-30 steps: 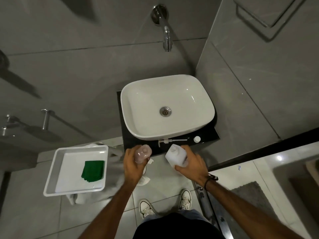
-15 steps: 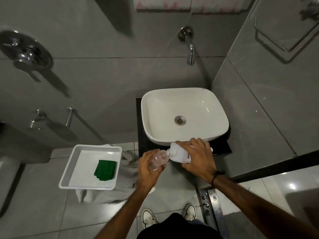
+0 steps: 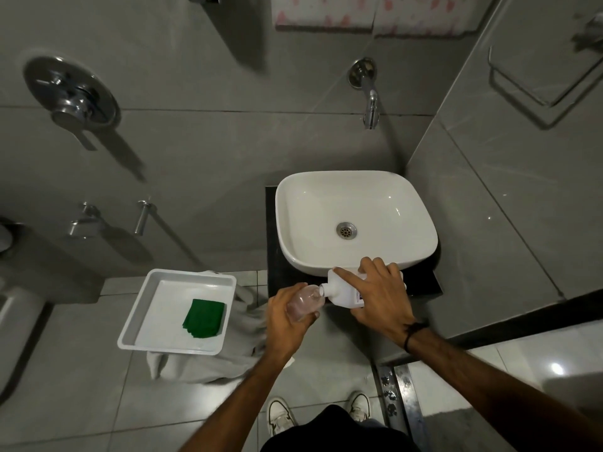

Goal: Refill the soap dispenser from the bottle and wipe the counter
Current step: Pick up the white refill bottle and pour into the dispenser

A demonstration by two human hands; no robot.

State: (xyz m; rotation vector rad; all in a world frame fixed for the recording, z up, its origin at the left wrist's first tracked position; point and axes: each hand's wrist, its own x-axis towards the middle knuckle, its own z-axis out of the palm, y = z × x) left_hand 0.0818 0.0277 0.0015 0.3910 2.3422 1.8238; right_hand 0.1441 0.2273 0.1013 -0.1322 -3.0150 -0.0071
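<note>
My left hand [image 3: 287, 316] grips a small clear soap dispenser [image 3: 305, 303] with its top off, held in front of the black counter [image 3: 424, 283]. My right hand [image 3: 380, 295] holds a white refill bottle [image 3: 339, 290] tipped on its side, its neck touching the dispenser's mouth. A folded green cloth [image 3: 204, 318] lies in a white tray [image 3: 153, 288] to the left. The pump head and the bottle's cap are hidden behind my hands.
A white basin [image 3: 355, 220] sits on the counter under a wall spout [image 3: 370, 102]. The tray rests on a grey towel-covered stand [image 3: 212, 363]. A grey wall closes in on the right. My shoes [image 3: 280, 415] stand on the tiled floor below.
The white bottle went from upright to tipped sideways against the dispenser's mouth. Both hands drew together by the counter's front edge, and my head turned left and up.
</note>
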